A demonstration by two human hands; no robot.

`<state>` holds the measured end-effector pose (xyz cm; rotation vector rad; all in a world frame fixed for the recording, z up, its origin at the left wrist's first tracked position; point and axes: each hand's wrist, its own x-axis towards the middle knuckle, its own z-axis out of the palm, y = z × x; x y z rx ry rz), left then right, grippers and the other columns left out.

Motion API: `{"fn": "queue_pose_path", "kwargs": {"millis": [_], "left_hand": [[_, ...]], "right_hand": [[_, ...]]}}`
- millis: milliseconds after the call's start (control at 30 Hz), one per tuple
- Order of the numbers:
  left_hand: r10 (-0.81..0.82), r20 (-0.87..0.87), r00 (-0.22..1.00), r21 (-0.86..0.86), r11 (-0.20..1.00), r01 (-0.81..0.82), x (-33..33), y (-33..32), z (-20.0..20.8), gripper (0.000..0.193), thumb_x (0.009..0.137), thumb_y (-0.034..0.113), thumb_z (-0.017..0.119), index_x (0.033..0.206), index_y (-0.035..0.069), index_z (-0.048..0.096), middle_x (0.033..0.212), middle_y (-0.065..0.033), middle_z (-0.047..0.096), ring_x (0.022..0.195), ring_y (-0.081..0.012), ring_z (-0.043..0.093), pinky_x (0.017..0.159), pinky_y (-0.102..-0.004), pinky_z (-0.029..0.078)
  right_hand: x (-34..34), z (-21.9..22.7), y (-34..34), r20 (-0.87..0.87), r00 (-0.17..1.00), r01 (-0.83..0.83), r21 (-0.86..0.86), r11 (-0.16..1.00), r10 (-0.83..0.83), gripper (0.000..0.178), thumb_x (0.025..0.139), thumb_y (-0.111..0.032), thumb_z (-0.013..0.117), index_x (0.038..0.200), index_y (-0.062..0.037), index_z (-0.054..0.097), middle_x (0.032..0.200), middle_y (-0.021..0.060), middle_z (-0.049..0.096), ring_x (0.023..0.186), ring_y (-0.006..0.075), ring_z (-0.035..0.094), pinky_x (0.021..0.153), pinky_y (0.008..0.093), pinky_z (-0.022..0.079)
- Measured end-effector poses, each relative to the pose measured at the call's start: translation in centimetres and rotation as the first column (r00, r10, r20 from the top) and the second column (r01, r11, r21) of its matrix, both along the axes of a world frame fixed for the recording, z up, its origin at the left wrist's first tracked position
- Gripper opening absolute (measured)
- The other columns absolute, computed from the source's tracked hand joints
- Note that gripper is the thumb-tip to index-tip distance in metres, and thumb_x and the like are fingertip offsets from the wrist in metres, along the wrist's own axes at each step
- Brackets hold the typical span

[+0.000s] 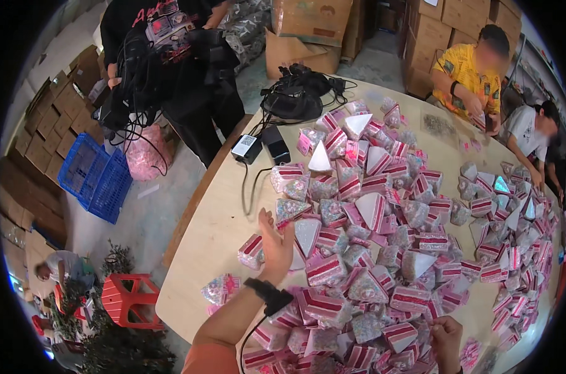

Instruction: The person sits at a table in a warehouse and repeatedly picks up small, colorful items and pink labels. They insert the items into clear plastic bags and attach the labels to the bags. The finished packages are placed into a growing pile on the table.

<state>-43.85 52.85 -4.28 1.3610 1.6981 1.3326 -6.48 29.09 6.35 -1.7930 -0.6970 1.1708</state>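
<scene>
Wrapped cake-slice-shaped pieces (326, 270), wedges with pink and red layers in clear bags, lie in a large pile on the table (202, 249). My left hand (276, 246), with a black strap on its wrist, reaches over the pile's left side, fingers raised and apart. It is beside a wedge with a white triangular face (306, 235) and holds nothing that I can see. At the lower right, my right hand (446, 340) is closed, thumb and fingers together at the pile's near edge; what they hold, if anything, I cannot make out.
Black adapters (275, 144) with cables and a black bag (295, 93) lie at the table's far left. A person in yellow (473, 78) and one in white (526, 131) sit at the right. Another person in black (170, 56) stands beyond. A red stool (130, 302) stands left.
</scene>
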Motion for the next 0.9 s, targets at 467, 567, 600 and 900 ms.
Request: {"fn": "queue_pose_path", "kwargs": {"millis": [467, 567, 600, 900], "left_hand": [[-0.261, 0.420, 0.869, -0.072, 0.945, 0.319, -2.0, 11.1, -2.4, 0.075, 0.084, 0.007, 0.063, 0.147, 0.015, 0.022, 0.133, -0.0094, 0.044, 0.113, -0.0184, 0.049, 0.094, -0.0320, 0.043], [-0.331, 0.385, 0.861, -0.062, 0.922, 0.383, -0.5, 11.0, -1.6, 0.077, 0.083, 0.010, 0.066, 0.146, 0.011, 0.022, 0.134, -0.0100, 0.043, 0.116, -0.0188, 0.047, 0.095, -0.0309, 0.042], [-0.338, 0.260, 0.904, -0.033, 0.933, 0.358, -0.8, 11.5, -3.1, 0.078, 0.084, 0.013, 0.066, 0.147, 0.010, 0.020, 0.136, -0.0111, 0.042, 0.119, -0.0197, 0.045, 0.098, -0.0309, 0.040], [-0.472, 0.150, 0.869, -0.141, 0.860, 0.491, 3.1, 12.0, -1.7, 0.088, 0.080, 0.030, 0.070, 0.146, 0.004, 0.019, 0.145, -0.0207, 0.034, 0.134, -0.0299, 0.034, 0.109, -0.0333, 0.027]], "right_hand": [[2.1, -4.0, 1.2, -0.034, 0.999, -0.013, -0.048, 0.999, 0.012, 0.005, 0.082, -0.005, 0.059, 0.083, -0.0004, 0.061, 0.066, 0.0030, 0.059, 0.046, 0.0063, 0.049, 0.041, 0.0188, 0.036], [2.2, -5.4, 1.2, -0.115, 0.992, 0.060, -0.004, 0.998, -0.060, 0.005, 0.081, -0.005, 0.059, 0.083, -0.0002, 0.061, 0.067, 0.0035, 0.058, 0.048, 0.0076, 0.050, 0.042, 0.0197, 0.037], [2.4, -5.4, 1.3, -0.103, 0.994, 0.042, -0.014, 0.999, -0.044, 0.006, 0.081, -0.005, 0.059, 0.083, -0.0003, 0.060, 0.067, 0.0035, 0.058, 0.048, 0.0080, 0.050, 0.042, 0.0199, 0.037], [2.8, -6.5, 0.9, 0.029, 0.998, -0.058, 0.000, 0.998, 0.058, 0.010, 0.081, -0.010, 0.061, 0.084, -0.0004, 0.058, 0.063, 0.0039, 0.057, 0.045, 0.0097, 0.051, 0.041, 0.0219, 0.038]]}}
